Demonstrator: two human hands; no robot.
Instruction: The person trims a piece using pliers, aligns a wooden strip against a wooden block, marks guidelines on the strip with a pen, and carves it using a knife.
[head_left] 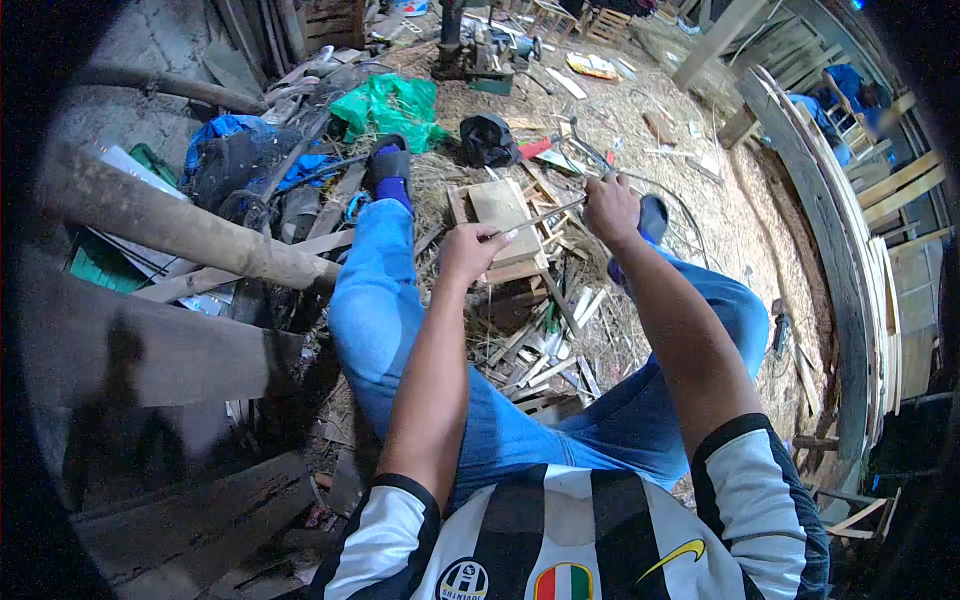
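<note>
A long, thin, greyish rod (548,215) spans the gap between my two hands, above a low wooden block (498,207). My left hand (467,253) is closed in a pinch at its lower left end. At the upper right end, my right hand (612,210) has its fingers wrapped round it, with a short dark piece poking out above the fist. Whether the rod is a file or a plain stick is too small to tell. The block sits between my feet, on a pile of wooden pieces.
Wood offcuts (550,362) and shavings litter the ground. A green plastic bag (392,110), a black bag (488,140) and a cable (690,215) lie ahead. A thick pole (200,225) runs along the left. Beyond a long plank (815,190), another person in blue (845,85) sits.
</note>
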